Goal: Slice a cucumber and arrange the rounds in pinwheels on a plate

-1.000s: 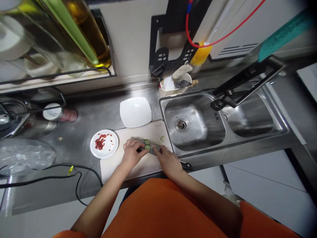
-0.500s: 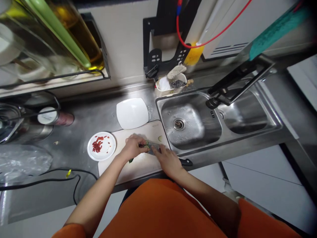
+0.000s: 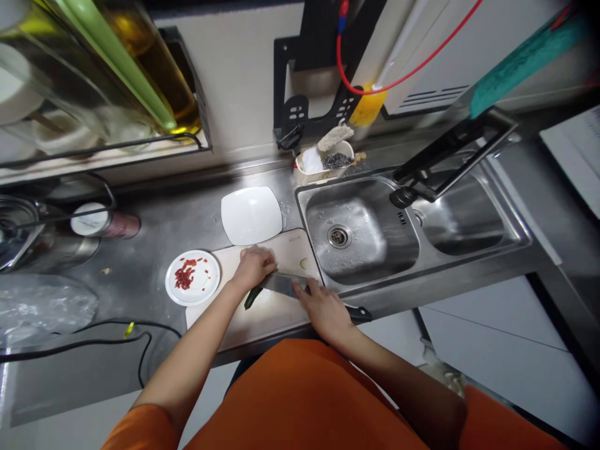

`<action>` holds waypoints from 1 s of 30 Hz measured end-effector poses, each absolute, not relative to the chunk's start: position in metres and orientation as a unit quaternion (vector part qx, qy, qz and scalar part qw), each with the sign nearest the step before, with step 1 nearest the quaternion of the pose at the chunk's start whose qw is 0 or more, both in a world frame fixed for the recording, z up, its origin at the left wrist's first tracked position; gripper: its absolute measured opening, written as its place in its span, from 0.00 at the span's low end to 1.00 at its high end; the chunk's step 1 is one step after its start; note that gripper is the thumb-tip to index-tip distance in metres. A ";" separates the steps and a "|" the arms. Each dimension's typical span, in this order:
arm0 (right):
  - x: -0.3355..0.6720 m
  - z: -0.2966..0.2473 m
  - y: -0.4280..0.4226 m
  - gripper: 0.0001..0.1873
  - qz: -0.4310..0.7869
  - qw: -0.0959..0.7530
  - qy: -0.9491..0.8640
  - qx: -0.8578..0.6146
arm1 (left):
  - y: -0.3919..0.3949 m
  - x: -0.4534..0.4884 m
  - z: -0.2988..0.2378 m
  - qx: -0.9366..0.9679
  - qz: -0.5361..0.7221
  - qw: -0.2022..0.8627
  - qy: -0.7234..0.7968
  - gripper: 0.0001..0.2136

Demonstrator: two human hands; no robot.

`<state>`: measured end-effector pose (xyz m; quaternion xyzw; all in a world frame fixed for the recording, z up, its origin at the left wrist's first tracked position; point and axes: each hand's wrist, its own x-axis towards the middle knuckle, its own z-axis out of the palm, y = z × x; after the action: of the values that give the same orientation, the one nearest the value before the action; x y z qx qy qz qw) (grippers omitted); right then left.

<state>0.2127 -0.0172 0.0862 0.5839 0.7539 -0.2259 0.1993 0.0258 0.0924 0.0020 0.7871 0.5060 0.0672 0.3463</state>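
Head view, hard to see: most of the cucumber (image 3: 252,298) lies under the left hand (image 3: 253,267); only its dark green end pokes out on the near side of that hand. The fingertips of both hands are hidden, and the lower arms run out of the bottom edge.
Left hand: fingers curled and bunched together, pressing down on the cucumber and holding it against the cutting board (image 3: 244,322).
Right hand: closed round the knife (image 3: 284,284) where blade meets handle; the black handle end sticks out past the hand on its outer side.
Knife: broad, flat grey metal blade, reaching from the right hand across to the left hand's knuckles, its edge down on the board.
Cutting board: pale, smooth, rectangular with rounded corners, under both hands.
Slice (image 3: 304,263): one small pale green round, on the board just beyond the right hand.
Round plate (image 3: 193,277): white, with chopped red bits (image 3: 184,277), just outward of the left hand, touching the board's edge.
Square plate (image 3: 250,214): white, glossy, beyond the left hand.
Sink (image 3: 398,240): shiny steel basin, beyond and outward of the right hand, set in a steel counter (image 3: 154,250).
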 end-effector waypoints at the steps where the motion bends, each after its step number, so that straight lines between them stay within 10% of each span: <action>1: 0.215 0.087 -0.018 0.27 -0.230 0.200 0.749 0.588 | 0.094 0.025 0.001 0.780 0.079 0.346 0.516 0.07; 12: 0.234 0.082 -0.025 0.23 -0.377 0.138 0.664 0.631 | 0.077 0.005 0.018 0.644 0.083 0.360 0.670 0.08; 30: 0.238 0.093 -0.030 0.27 -0.243 0.226 0.716 0.614 | 0.082 0.028 0.000 0.608 0.087 0.461 0.640 0.08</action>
<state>0.2383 -0.0302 0.0930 0.6145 0.7157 -0.2430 0.2261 0.0277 0.0822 0.0005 0.6082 0.6405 0.0865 0.4609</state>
